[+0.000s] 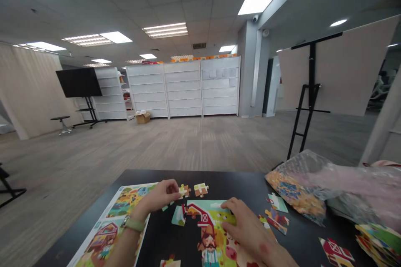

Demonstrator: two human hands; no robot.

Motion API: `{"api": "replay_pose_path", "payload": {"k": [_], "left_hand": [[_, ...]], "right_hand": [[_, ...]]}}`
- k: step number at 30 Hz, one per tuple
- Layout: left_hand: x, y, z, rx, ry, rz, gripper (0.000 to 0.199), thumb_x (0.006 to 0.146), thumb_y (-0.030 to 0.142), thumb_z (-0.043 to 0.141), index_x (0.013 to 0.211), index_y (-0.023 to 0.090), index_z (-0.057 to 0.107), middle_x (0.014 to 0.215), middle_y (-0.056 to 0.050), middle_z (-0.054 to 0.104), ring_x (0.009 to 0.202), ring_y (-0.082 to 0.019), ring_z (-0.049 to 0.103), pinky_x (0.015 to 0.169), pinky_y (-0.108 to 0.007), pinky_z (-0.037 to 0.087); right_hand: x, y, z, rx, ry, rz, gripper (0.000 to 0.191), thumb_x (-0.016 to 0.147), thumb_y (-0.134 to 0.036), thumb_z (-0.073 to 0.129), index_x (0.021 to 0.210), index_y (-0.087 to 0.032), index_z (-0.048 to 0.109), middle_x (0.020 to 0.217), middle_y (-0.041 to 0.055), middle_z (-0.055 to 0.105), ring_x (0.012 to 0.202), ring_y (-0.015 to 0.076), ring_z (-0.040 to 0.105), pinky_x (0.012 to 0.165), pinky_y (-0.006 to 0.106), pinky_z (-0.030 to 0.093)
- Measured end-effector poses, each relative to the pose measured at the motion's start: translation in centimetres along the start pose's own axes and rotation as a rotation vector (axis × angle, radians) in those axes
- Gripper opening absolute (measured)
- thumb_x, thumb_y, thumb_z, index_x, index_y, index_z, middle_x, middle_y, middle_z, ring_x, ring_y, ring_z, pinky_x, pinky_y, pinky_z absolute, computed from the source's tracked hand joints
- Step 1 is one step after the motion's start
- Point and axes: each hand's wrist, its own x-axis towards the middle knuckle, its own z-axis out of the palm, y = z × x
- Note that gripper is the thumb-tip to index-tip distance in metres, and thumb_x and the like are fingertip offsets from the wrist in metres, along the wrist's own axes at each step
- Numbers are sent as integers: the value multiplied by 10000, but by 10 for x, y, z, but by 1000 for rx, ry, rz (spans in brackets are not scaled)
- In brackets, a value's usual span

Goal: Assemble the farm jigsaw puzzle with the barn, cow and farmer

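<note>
My left hand [164, 195], with a pale green band at the wrist, is at the upper left of the puzzle, its curled fingertips beside a loose brown-and-green piece [184, 191]. Whether it pinches anything is hidden. My right hand [242, 223] lies with fingers spread on the partly joined farm puzzle [208, 238], which shows a red barn, a farmer and a cow. Another loose piece [201, 189] sits just beyond the puzzle. A light-blue and green piece [178, 215] lies at the puzzle's left edge. The printed picture sheet [108, 233] is partly under my left forearm.
Loose pieces [277, 202] lie right of the puzzle on the black table [134, 177]. A clear plastic bag [297, 187] of pieces stands at the right, with a stack of pieces [380, 238] nearer. Beyond are an easel [311, 71], white shelves [183, 87] and a screen [79, 82].
</note>
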Motion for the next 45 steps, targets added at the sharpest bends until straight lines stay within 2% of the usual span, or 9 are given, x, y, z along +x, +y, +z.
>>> {"api": "replay_pose_path", "payload": {"k": [2, 4, 6, 9, 14, 18, 28, 33, 45], "left_hand": [[-4, 0, 5, 146, 18, -88, 383, 661, 525, 785, 802, 195, 651, 776, -16, 664, 754, -229, 626, 644, -296, 417], [-7, 2, 15, 258, 29, -159, 450, 507, 468, 882, 787, 202, 651, 800, -18, 661, 763, -254, 624, 625, -294, 396], [-7, 3, 24, 325, 31, -193, 509, 439, 404, 913, 837, 202, 668, 884, -40, 673, 818, -286, 632, 634, -300, 401], [-5, 4, 27, 360, 17, -171, 532, 479, 282, 880, 971, 198, 698, 979, -59, 683, 898, -307, 643, 685, -313, 436], [-2, -4, 14, 332, -26, -36, 540, 577, 96, 725, 1098, 235, 727, 1111, -28, 687, 1052, -258, 637, 863, -281, 471], [-1, -10, 8, 289, -73, 48, 456, 597, 102, 737, 1017, 276, 768, 1136, 5, 682, 1108, -232, 620, 936, -256, 461], [4, -18, 14, 245, -87, 106, 540, 592, 99, 691, 1109, 253, 725, 1088, -1, 689, 989, -215, 640, 803, -247, 495], [5, -15, 14, 241, -104, 158, 410, 618, 121, 703, 979, 291, 798, 1103, 9, 689, 1058, -224, 623, 898, -269, 477], [1, -5, 12, 248, -102, 186, 413, 631, 127, 668, 951, 326, 837, 1103, -8, 682, 1028, -222, 654, 920, -287, 492]], "right_hand": [[-1, 0, 0, 8, 0, -8, 421, 764, -231, 610, 1171, -176, 703, 1207, 113, 660, 1145, 294, 597, 1024, 383, 412], [-1, -1, 0, 11, -3, -6, 425, 764, -232, 611, 1174, -167, 703, 1209, 118, 658, 1150, 294, 594, 1035, 388, 407], [-2, -2, -1, 9, -7, 5, 432, 766, -238, 609, 1182, -160, 699, 1218, 122, 655, 1153, 294, 592, 1038, 386, 408], [-1, -2, -2, -2, -14, 12, 435, 768, -238, 598, 1184, -157, 695, 1228, 123, 653, 1155, 294, 590, 1038, 386, 410], [1, -1, -1, -16, -30, 11, 429, 772, -247, 590, 1180, -166, 695, 1235, 119, 656, 1163, 290, 592, 1032, 375, 416], [1, -1, -1, -22, -22, -6, 431, 772, -250, 593, 1183, -173, 698, 1233, 117, 660, 1168, 289, 596, 1041, 371, 415], [1, -3, -3, -19, -37, 5, 438, 778, -244, 595, 1196, -160, 697, 1238, 116, 654, 1179, 282, 592, 1048, 365, 414], [1, -2, -2, -13, -30, 0, 434, 782, -247, 588, 1195, -166, 693, 1240, 113, 653, 1169, 286, 595, 1033, 370, 425], [-1, -1, -3, -17, -20, 11, 422, 765, -235, 605, 1174, -187, 697, 1231, 110, 659, 1169, 289, 596, 1045, 385, 422]]}}
